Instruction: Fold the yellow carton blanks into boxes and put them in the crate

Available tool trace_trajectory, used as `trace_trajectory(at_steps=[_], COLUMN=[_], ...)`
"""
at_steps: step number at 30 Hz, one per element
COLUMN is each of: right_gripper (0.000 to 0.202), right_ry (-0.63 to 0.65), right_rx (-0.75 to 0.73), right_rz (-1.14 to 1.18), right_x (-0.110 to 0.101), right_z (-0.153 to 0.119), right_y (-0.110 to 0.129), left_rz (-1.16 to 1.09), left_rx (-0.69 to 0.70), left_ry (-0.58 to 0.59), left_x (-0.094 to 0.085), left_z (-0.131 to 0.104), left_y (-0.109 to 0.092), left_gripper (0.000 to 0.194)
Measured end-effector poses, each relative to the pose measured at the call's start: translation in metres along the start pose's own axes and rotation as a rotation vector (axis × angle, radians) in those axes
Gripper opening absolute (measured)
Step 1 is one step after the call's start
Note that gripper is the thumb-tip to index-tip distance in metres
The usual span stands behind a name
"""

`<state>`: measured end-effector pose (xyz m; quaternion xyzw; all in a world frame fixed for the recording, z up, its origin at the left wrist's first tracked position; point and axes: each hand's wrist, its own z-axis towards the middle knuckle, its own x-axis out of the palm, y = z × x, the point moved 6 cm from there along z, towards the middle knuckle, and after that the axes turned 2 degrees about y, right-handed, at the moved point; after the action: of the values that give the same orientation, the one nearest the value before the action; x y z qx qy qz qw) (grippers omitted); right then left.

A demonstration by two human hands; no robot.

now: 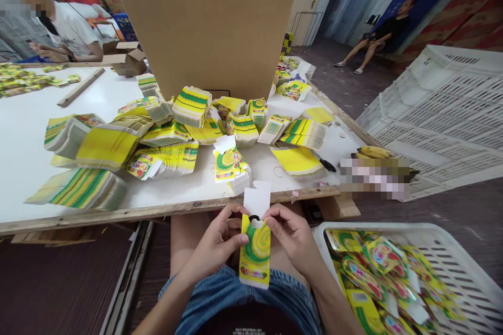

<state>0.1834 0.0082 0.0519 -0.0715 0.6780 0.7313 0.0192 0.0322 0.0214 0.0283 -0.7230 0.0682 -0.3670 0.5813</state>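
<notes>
Carton point(255, 259), yellow and green with a white flap raised at twelve o'clock, is held upright above the lap, its upper edges pinched between thumb and fingers by the left hand point(223, 238) at ten o'clock and the right hand point(290, 233) at two. Stacks of cartons point(192, 107) are spread across the white table point(151, 196) from ten to one o'clock, while yellow packs point(379, 272) are heaped in a white basket point(379, 226) at four.

The head camera looks forward and down across the nearby table point(153, 191).
</notes>
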Motion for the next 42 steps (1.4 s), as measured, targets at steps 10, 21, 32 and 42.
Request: trace_trajectory(at_steps=[10,21,32,42], right_gripper=[0.033,0.028,0.034,0.036], right_ry=[-0.081,-0.043,-0.02,-0.036], right_rx=[-0.115,0.135,0.163,0.099], right_rz=[-0.123,-0.326,-0.471,-0.307], right_x=[-0.009,0.005,0.007,0.008], right_z=[-0.001,0.003,0.003,-0.001], right_y=[0.004,-0.013,-0.014,-0.013], left_rz=[0.152,0.122,0.104,0.053], left_rx=[-0.016,-0.034,-0.036,-0.001], left_ry=[-0.133,-0.125,-0.159,-0.167], left_x=[-0.007,0.0,-0.001,-0.007], left_z=[0.002,0.007,0.008,0.009], left_y=[-0.002,0.001,-0.003,-0.006], left_gripper=[0.041,0.046,0.048,0.043])
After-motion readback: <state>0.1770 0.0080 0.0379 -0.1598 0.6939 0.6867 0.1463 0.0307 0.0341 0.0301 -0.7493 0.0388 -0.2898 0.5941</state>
